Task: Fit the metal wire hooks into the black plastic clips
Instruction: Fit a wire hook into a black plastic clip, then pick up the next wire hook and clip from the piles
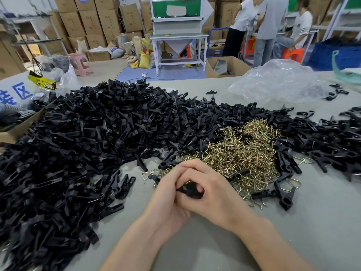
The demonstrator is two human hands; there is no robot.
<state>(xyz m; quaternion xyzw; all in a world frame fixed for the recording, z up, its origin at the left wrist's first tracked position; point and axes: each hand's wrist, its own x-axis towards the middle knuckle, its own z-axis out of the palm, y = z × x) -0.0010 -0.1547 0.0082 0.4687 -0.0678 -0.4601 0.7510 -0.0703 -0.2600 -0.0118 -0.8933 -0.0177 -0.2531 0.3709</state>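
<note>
– Low on the table (195, 247), between our two hands, sits one black clip (190, 190). How do we think it will feel?
– Light and hard, we guess. It is stiff plastic, so it should not bend much, but it looks smooth and could slip
– And the hooks (244, 153)?
– They lie in a gold heap just past our hands, touching the heap of clips (88, 143). We think each one is thin, springy wire, a bit pokey at the ends. They look tangled, so we should pick one by its bend
– Where do we hold the clip?
– By its long flat sides, so the end is bare for the hook
– How do our hands sit now?
– Our left hand (168, 202) curls under the clip and our right hand (214, 189) wraps over it. Fingers of both are bent tight round it. A glint of gold shows by our fingers, but we cannot tell if a hook is in there
</note>
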